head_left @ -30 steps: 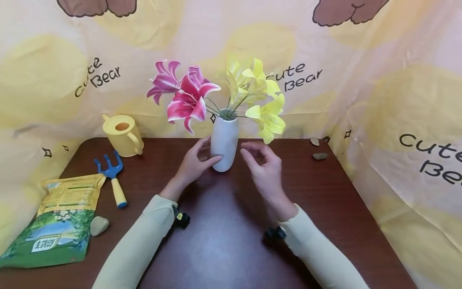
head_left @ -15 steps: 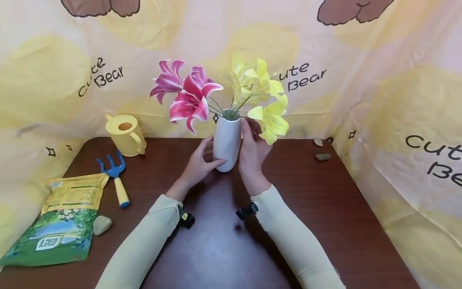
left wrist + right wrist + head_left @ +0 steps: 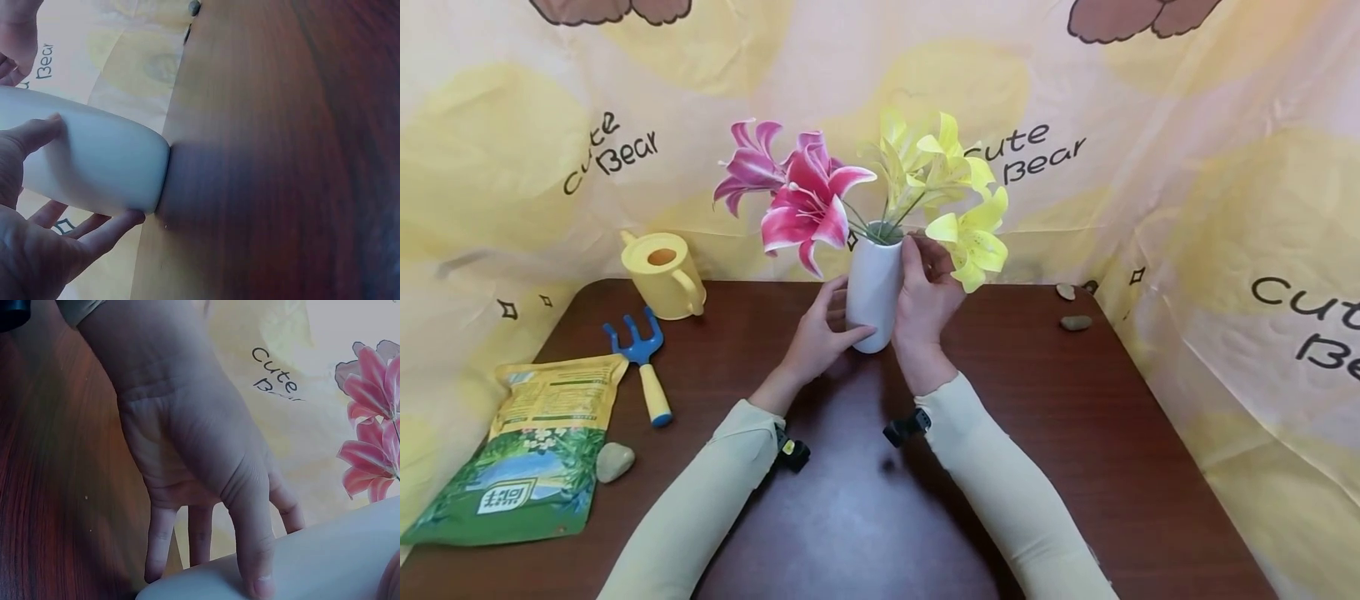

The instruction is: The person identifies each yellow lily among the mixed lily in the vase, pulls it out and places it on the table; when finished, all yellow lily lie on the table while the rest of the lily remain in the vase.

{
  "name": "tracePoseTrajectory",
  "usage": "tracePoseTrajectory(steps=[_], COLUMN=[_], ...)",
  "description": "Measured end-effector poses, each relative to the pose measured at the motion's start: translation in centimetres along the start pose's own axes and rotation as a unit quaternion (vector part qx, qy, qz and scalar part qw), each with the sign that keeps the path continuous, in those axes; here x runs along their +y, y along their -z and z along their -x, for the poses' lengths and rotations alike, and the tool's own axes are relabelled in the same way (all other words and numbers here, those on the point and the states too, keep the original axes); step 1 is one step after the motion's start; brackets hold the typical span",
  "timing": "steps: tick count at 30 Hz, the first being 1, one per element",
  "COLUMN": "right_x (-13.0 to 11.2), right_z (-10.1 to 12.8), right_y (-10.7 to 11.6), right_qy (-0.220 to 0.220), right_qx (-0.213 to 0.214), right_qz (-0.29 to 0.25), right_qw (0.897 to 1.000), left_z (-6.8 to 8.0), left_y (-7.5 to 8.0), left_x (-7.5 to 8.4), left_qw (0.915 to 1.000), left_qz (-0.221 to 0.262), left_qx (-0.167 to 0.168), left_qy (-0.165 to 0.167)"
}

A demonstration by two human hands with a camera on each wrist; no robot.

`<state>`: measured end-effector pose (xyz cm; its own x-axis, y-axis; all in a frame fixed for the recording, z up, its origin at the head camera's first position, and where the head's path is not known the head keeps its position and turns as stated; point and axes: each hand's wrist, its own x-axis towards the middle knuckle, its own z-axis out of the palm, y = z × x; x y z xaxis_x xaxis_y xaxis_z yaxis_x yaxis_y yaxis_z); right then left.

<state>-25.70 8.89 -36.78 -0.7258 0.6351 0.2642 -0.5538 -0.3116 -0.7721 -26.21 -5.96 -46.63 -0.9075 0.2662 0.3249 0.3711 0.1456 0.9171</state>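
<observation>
Standing upright at the back of the surface (image 3: 865, 517), the vase (image 3: 872, 287) sits between both hands: the left hand (image 3: 816, 337) cups its lower side, the right hand (image 3: 925, 300) wraps its upper side near the yellow flowers (image 3: 958, 208).

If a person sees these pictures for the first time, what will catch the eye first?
First the white vase at the middle back of the brown table, holding pink lilies on its left and yellow lilies on its right. The left hand holds the vase low and the right hand holds it nearer the rim. On the left lie a yellow watering can, a blue hand rake and a green bag.
</observation>
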Motion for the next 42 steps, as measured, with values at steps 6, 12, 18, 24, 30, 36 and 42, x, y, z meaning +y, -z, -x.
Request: tracePoseTrajectory(steps=[6,12,18,24,30,36,42], right_x=[-0.1,-0.3,-0.6,-1.2,-2.3,-3.9,-6.0], right_z=[0.0,-0.1,-0.2,-0.3,-0.5,-0.9,-1.6], right_y=[-0.4,-0.5,-0.1,0.3,0.7,1.1,2.5], right_qy=[-0.012,-0.021,-0.012,0.053,0.095,0.085,0.078], right_qx=[0.007,0.005,-0.003,0.003,0.018,0.042,0.062], right_qz=[-0.001,-0.025,-0.007,-0.002,0.000,-0.012,-0.041], right_qw=[1.000,0.999,1.000,0.999,0.995,0.995,0.994], left_z=[0.0,0.0,0.0,0.0,-0.1,-0.1,-0.1], left_y=[0.1,0.1,0.1,0.0,0.1,0.1,0.0], left_x=[0.1,0.1,0.0,0.0,0.1,0.1,0.0], left_qw=[1.0000,0.9999,0.9998,0.9999,0.9999,0.9999,0.9999], left_qz=[-0.003,-0.009,-0.017,-0.014,-0.010,-0.010,-0.004], left_qx=[-0.002,-0.004,-0.002,-0.003,-0.004,-0.005,-0.006], left_qy=[0.003,0.004,0.007,0.008,0.011,0.013,0.014])
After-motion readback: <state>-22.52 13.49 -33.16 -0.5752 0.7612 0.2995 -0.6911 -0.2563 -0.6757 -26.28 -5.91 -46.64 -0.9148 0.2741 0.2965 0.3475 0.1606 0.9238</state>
